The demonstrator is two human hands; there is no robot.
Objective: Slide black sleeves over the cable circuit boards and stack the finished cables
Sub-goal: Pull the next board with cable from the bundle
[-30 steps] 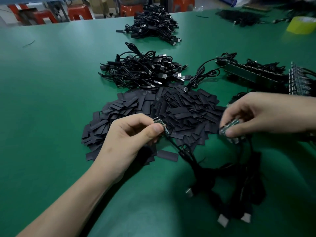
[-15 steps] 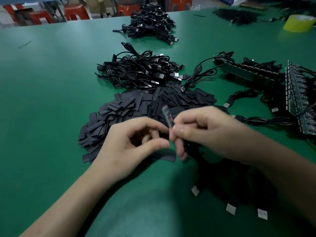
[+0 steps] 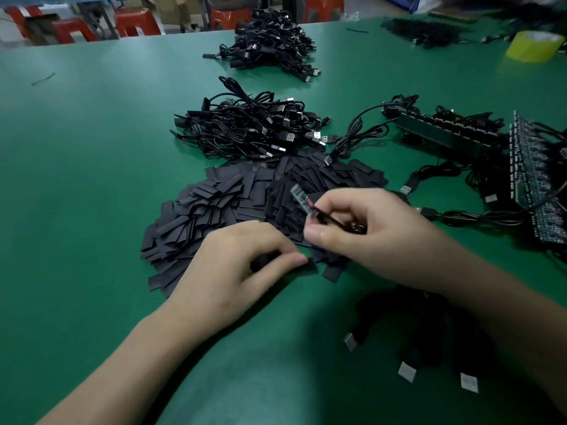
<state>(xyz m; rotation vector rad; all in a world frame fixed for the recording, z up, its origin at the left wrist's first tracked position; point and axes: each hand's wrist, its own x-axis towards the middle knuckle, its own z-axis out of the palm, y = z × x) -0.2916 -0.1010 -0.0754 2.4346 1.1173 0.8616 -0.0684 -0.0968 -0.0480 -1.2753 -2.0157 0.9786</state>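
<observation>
The green table (image 3: pixel 76 179) stretches wide in front of the person. On it a broad pile of black sleeves (image 3: pixel 221 204) spreads just this side of a tangled heap of cables (image 3: pixel 248 130). The right hand (image 3: pixel 362 228) is over the pile's near edge, thumb and forefinger pinching the lower end of a small circuit board (image 3: pixel 302 199), which pokes up bare. The left hand (image 3: pixel 233 271) lies low beside it, fingers curled, apparently pinching a single sleeve (image 3: pixel 264 262).
</observation>
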